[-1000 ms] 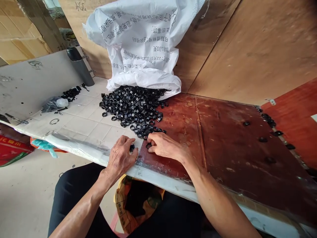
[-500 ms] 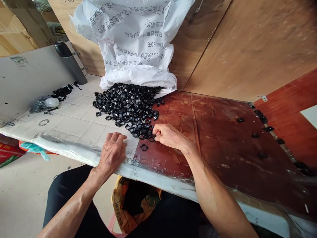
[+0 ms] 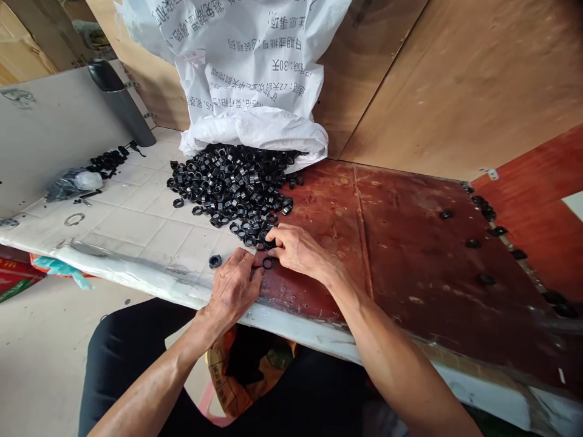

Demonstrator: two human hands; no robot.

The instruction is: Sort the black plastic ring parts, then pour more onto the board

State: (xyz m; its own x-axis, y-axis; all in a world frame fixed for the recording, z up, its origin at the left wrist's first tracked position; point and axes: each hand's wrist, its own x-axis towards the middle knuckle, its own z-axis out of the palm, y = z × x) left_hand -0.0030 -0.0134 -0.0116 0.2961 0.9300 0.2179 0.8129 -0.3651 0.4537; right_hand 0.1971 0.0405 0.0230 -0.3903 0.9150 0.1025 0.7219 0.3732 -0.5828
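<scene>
A heap of small black plastic rings (image 3: 232, 182) spreads from the mouth of a white woven sack (image 3: 255, 130). My right hand (image 3: 296, 249) is at the heap's near edge, its thumb and forefinger closed on a black ring that the fingers mostly cover. My left hand (image 3: 234, 282) rests near the table's front edge, fingers bent, thumb and forefinger parted. Just beyond its fingertips one loose ring (image 3: 267, 263) lies on the red-brown board. A black ring with a filled-looking centre (image 3: 215, 261) sits left of my left hand on the pale tiled surface.
A dark grey flask (image 3: 122, 103) stands at the back left. Near it are a plastic bag (image 3: 73, 184), small black parts (image 3: 108, 161) and a flat metal ring (image 3: 74, 219). Several black pieces (image 3: 473, 243) lie on the right. An orange bag (image 3: 225, 382) hangs below the table edge.
My left hand has moved right, towards the loose ring, and a black piece now lies on the tiles to its left. My right hand has shifted slightly left along the heap's edge.
</scene>
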